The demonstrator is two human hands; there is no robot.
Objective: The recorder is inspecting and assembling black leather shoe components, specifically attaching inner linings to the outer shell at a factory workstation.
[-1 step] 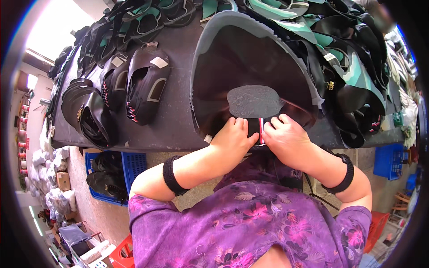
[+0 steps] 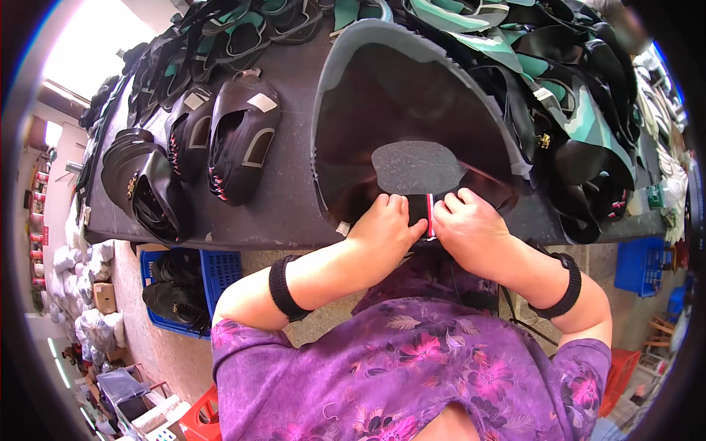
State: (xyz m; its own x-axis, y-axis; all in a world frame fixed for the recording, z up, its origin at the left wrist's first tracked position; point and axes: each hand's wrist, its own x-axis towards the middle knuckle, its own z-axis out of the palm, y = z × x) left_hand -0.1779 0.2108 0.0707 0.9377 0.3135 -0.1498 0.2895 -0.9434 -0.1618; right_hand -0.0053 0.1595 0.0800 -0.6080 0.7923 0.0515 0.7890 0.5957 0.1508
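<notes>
A large dark shoe upper (image 2: 412,95) with a pale grey edge stands on the near side of the table, its rounded end away from me. A translucent grey oval patch (image 2: 419,167) shows on its inner face. My left hand (image 2: 387,229) is closed on the near edge of the upper, thumb pointing inward. Opposite it, my right hand (image 2: 471,226) grips the same edge with bent fingers. Between the two hands runs a narrow red, white and dark striped ribbon (image 2: 430,207). My fingertips hide part of the edge they pinch.
Stacked black shoe uppers (image 2: 246,140) lie left on the dark table (image 2: 294,147). More uppers with green linings (image 2: 588,110) are heaped at right and along the back. Below the table's edge are a blue basket (image 2: 220,275) holding black pieces and another blue crate (image 2: 638,268).
</notes>
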